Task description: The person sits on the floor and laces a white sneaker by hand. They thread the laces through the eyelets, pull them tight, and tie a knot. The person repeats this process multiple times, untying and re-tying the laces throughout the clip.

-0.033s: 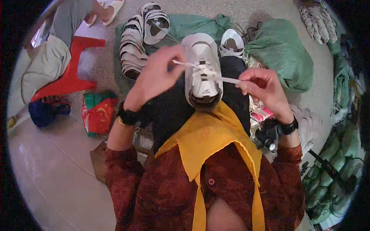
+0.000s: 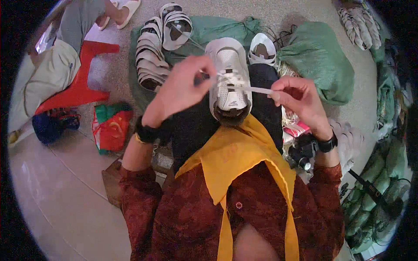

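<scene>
A white and light grey sneaker (image 2: 227, 58) rests on my dark-trousered lap, toe pointing away from me and heel opening toward me. White shoelace (image 2: 257, 90) crosses its tongue and is threaded through part of the eyelets. My right hand (image 2: 298, 100) pinches one lace end between thumb and fingers, pulling it taut to the right. At the shoe's left side, my left hand (image 2: 185, 85) is closed in a pinch on the lace close to the eyelets; its fingertips are slightly blurred. A yellow apron (image 2: 244, 156) lies below the heel.
Stacked white shoe uppers (image 2: 152, 54) lie on a green sheet at far left, and another shoe (image 2: 262, 48) sits right of mine. A stuffed green sack (image 2: 324, 63) stands at right. A red stool (image 2: 82, 82) supports a seated person at left, near a red-green bag (image 2: 112, 126).
My left hand has shifted right and slightly down, closer to the eyelets; the lace stretch between it and the shoe is shorter. My right hand stays nearly still.
</scene>
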A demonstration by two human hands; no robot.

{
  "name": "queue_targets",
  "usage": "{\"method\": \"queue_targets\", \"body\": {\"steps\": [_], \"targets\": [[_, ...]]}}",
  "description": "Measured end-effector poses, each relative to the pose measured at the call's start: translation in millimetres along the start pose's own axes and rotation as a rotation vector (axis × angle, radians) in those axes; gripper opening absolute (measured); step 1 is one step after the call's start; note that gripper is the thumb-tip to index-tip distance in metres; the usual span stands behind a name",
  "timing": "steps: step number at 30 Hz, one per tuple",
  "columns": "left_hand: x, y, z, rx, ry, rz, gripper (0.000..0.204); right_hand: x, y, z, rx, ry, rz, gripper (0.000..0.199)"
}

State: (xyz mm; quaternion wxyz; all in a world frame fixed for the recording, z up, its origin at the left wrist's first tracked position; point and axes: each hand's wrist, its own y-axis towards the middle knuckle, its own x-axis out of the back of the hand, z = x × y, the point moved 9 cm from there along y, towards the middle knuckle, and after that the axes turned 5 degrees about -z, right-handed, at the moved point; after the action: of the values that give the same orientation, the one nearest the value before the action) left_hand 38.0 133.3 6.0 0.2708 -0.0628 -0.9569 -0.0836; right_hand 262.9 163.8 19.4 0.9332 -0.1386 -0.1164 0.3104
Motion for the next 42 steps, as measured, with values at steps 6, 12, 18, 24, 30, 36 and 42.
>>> {"method": "queue_targets", "body": {"steps": [6, 12, 18, 24, 30, 36, 42], "targets": [[-30.0, -10.1, -21.6, -0.105, 0.104, -0.007, 0.021, -2.0, -1.6, 31.1, 0.282, -0.232, -0.094, 0.005], [-38.8, -9.2, -23.6, -0.209, 0.302, -0.188, 0.018, -28.0, -15.9, 84.2, 0.580, -0.481, -0.120, 0.009], [-32.3, -7.5, -25.4, -0.206, 0.198, -0.203, 0.017, -34.6, -34.2, 76.4, 0.637, -0.608, -0.130, 0.011], [-35.2, -0.8, -33.2, -0.089, -0.191, -0.005, 0.013, -25.3, -41.1, 48.8, 0.645, -0.726, -0.201, 0.010], [-31.9, -3.5, -45.0, -0.035, -0.339, 0.059, 0.010, -23.8, -29.5, 14.3, 0.453, -0.466, -0.120, 0.016], [-27.6, -5.5, -59.1, -0.104, -0.264, 0.016, 0.011, -44.8, 6.1, 5.0, 0.150, -0.022, 0.044, 0.017], [-16.5, -12.8, -42.7, -0.030, -0.287, -0.034, 0.012, -52.6, 14.6, -11.9, 0.047, 0.078, 0.250, 0.015]]}}
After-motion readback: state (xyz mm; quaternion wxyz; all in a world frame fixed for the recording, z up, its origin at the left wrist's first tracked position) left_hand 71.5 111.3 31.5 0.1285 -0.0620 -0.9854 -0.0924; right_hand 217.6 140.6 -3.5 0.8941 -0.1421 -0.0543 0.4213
